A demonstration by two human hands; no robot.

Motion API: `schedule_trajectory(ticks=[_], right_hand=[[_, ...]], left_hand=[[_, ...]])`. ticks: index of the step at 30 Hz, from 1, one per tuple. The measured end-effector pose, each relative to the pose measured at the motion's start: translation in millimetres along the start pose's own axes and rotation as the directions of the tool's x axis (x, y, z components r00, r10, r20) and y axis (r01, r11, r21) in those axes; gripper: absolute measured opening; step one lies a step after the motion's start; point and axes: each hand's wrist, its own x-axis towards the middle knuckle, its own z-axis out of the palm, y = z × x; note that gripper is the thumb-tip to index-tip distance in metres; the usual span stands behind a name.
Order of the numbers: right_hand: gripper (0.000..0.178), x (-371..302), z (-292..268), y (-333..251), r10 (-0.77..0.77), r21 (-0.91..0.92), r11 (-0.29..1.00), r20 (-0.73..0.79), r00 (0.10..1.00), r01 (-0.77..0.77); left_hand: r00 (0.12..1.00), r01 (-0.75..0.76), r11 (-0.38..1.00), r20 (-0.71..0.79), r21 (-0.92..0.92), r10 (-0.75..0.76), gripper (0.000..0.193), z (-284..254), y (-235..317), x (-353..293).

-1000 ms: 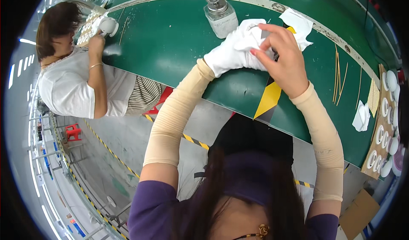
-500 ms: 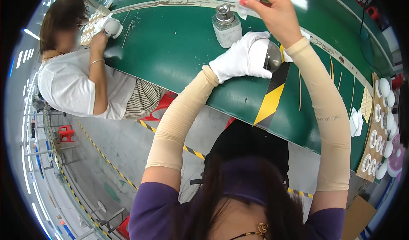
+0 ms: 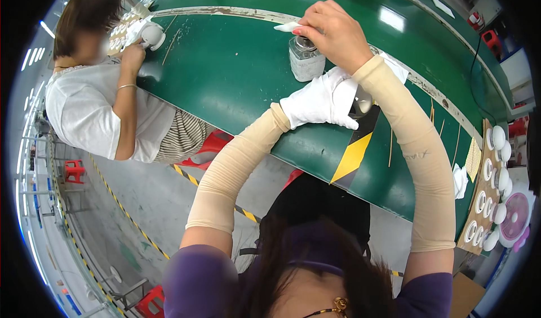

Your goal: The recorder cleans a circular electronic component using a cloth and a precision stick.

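My left hand (image 3: pixel 318 102) wears a white glove and is wrapped round a round white housing with a dark glossy dome (image 3: pixel 362 104). The dome faces right, and my right forearm covers part of it. Bare-fingered, my right hand (image 3: pixel 336 34) pinches a folded white cloth (image 3: pixel 287 27) between thumb and fingers. It is over the metal top of a clear square bottle (image 3: pixel 307 65) with a pale label. Whether the cloth touches that top is hard to tell. Beige sleeves cover both my forearms.
A green table (image 3: pixel 225 64) with yellow-black tape (image 3: pixel 350 160) runs across. At left a co-worker (image 3: pixel 96 104) handles a white round part (image 3: pixel 152 35). To the right are thin sticks (image 3: pixel 390 147), a crumpled white cloth (image 3: pixel 460 181), a board of white parts (image 3: pixel 479 202) and a fan (image 3: pixel 514 216).
My right hand has moved left with the cloth, from beyond the bottle's right side to over its top. My left hand keeps its hold on the domed housing. The whole view has shifted slightly.
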Motion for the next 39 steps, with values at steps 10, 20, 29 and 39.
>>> schedule_trajectory(ticks=[10,20,29,39], right_hand=[[0.010,-7,-11,12,-0.081,0.093,0.993,0.114,0.990,0.071],[0.014,5,-10,16,-0.006,0.178,0.983,0.260,0.966,-0.042],[0.009,-71,-59,4,0.085,0.467,0.861,0.259,0.962,-0.201],[0.008,-118,-38,-13,0.172,0.277,0.938,0.147,0.974,-0.207]], left_hand=[[1.000,0.002,0.995,0.009,0.104,-0.003,0.090,6,-20,-4],[0.998,0.011,1.000,-0.056,0.003,-0.011,0.090,5,-21,-7],[0.999,0.015,0.928,0.042,-0.372,0.001,0.071,14,-38,-7],[0.975,-0.199,0.973,-0.080,0.120,0.209,0.050,18,-40,-4]])
